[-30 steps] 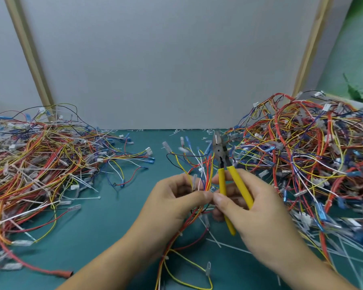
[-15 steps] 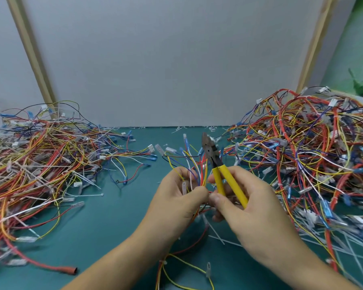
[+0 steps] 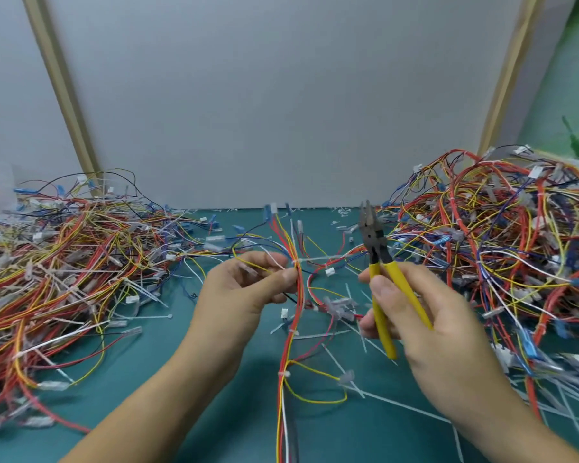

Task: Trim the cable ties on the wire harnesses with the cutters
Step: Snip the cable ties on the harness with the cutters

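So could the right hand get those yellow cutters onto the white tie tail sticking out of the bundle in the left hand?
Probably yes. The right hand holds the cutters beside the tie tail, which juts toward them from the harness the left hand grips; only open air lies between.

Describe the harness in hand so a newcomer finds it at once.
On the green mat, between the left pile and the right pile, one harness runs up the middle alone. Unlike the tangled heaps, it is a single red, yellow and white strand pinched by the left hand, beside the cutters in the right hand.
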